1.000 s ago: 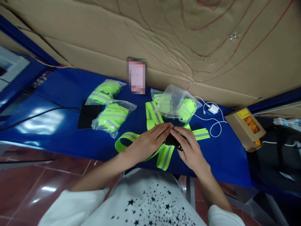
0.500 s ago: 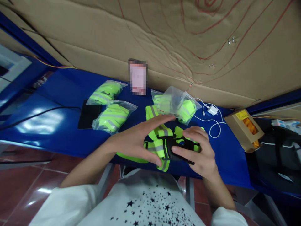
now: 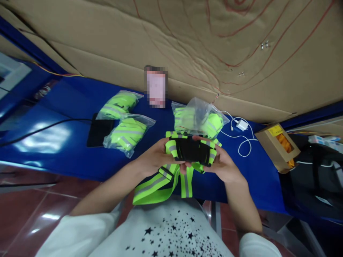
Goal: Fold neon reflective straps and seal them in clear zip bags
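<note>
A neon yellow-green reflective strap harness [image 3: 184, 184] with grey stripes is held up between both hands. Its wide black buckle [image 3: 192, 150] lies across the middle, facing me. My left hand [image 3: 158, 157] grips the buckle's left end and the strap there, fingers partly hidden behind it. On the other end, my right hand [image 3: 221, 162] is closed around the buckle and the strap by it. Loose strap hangs below toward my shirt, with a small black slider [image 3: 165, 173] on it.
Clear bags of folded neon straps lie at left [image 3: 128, 134] and behind the hands [image 3: 198, 116]. A phone [image 3: 156, 87] leans against the cardboard. To the right are a white charger [image 3: 242, 125] with cable and a small cardboard box [image 3: 278, 148]. A black tablet-like slab [image 3: 99, 132] lies at left.
My left hand, spread apart from the harness before, has closed on its left side. The buckle has been raised and turned level, and strap now hangs below it.
</note>
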The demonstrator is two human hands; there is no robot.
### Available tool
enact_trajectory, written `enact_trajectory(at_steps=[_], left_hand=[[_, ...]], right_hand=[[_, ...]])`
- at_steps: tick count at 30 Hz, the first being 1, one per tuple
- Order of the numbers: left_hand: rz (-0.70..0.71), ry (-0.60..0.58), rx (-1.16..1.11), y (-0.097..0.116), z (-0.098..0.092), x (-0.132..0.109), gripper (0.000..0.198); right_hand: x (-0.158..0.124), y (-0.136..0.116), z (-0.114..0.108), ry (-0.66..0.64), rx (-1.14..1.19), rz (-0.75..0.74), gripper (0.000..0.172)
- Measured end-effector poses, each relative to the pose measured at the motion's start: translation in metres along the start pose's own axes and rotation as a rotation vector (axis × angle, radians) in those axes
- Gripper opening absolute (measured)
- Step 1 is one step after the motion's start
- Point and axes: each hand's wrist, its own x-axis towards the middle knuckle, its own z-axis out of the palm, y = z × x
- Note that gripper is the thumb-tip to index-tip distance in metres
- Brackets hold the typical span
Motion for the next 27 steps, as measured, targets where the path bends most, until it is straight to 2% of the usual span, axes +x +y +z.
enact_trajectory(at_steps=[2, 3, 4, 6, 8, 10, 12, 16, 20, 24, 27], left_hand=[[0.055, -0.004, 0.0, -0.005, 0.002, -0.001, 0.024], [0.092, 0.016, 0.023, -0.007, 0.003, -0.001, 0.025], [0.133, 0.056, 0.071, -0.01, 0.005, -0.002, 0.026], [0.22, 0.185, 0.234, -0.014, 0.011, -0.002, 0.037], [0.249, 0.233, 0.405, -0.013, 0.017, -0.001, 0.041], [0.234, 0.155, 0.487, -0.008, 0.022, 0.001, 0.032], [0.258, 0.084, 0.536, -0.001, 0.025, 0.003, 0.033], [0.46, 0.081, 0.663, 0.01, 0.022, 0.008, 0.046], [0.406, 0.121, 0.734, 0.005, 0.017, 0.01, 0.045], [0.447, 0.2, 0.713, -0.01, 0.005, 0.016, 0.042], [0.468, 0.256, 0.692, -0.015, -0.002, 0.022, 0.041]], right_hand=[[-0.001, 0.001, 0.004, -0.006, 0.108, 0.039, 0.036], [-0.002, 0.0, 0.006, -0.012, 0.138, 0.056, 0.027], [-0.003, 0.0, 0.008, -0.01, 0.151, 0.075, 0.026], [-0.006, 0.0, 0.012, 0.034, 0.141, 0.092, 0.028], [-0.008, -0.001, 0.014, 0.1, 0.099, 0.071, 0.029], [-0.009, -0.005, 0.015, 0.16, 0.004, 0.001, 0.028], [-0.009, -0.013, 0.016, 0.183, -0.156, -0.092, 0.027], [-0.004, -0.031, 0.019, 0.136, -0.534, -0.291, 0.031], [0.003, -0.032, 0.023, 0.248, -0.807, -0.392, 0.043], [0.005, -0.029, 0.016, 0.077, -0.785, -0.359, 0.051], [0.002, -0.039, 0.005, 0.058, -0.63, -0.234, 0.071]])
